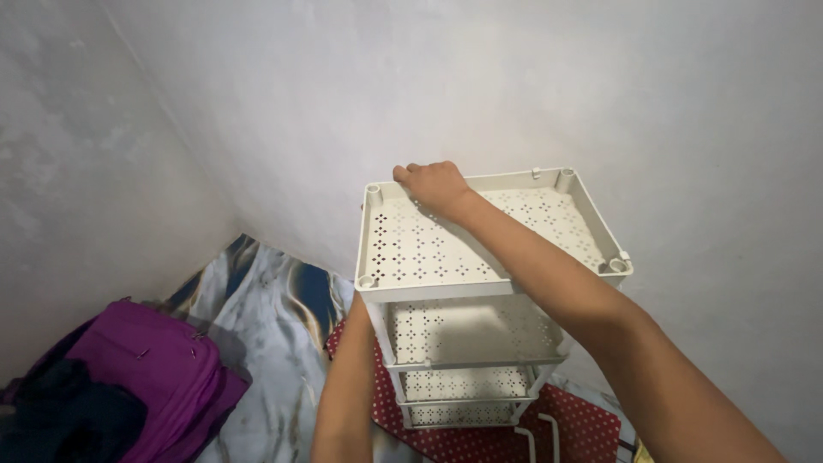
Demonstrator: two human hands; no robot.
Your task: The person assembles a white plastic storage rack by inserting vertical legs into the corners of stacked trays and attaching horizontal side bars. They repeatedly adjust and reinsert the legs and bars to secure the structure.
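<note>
Four trays make up the white rack (480, 283), which stands whole by the wall on a red dotted mat (591, 424). The right hand (435, 187) is closed on the far rim of the top tray. The left hand is hidden behind the rack; I cannot tell its grip. A purple bag (146, 369) lies nearby.

The floor (266, 317) was a glossy marbled blue, white and gold. On it lay a red mat with white dots (480, 441), which carried a cream perforated tiered rack (429, 257). A purple bag (146, 369) sat on the floor, left of the mat.
</note>
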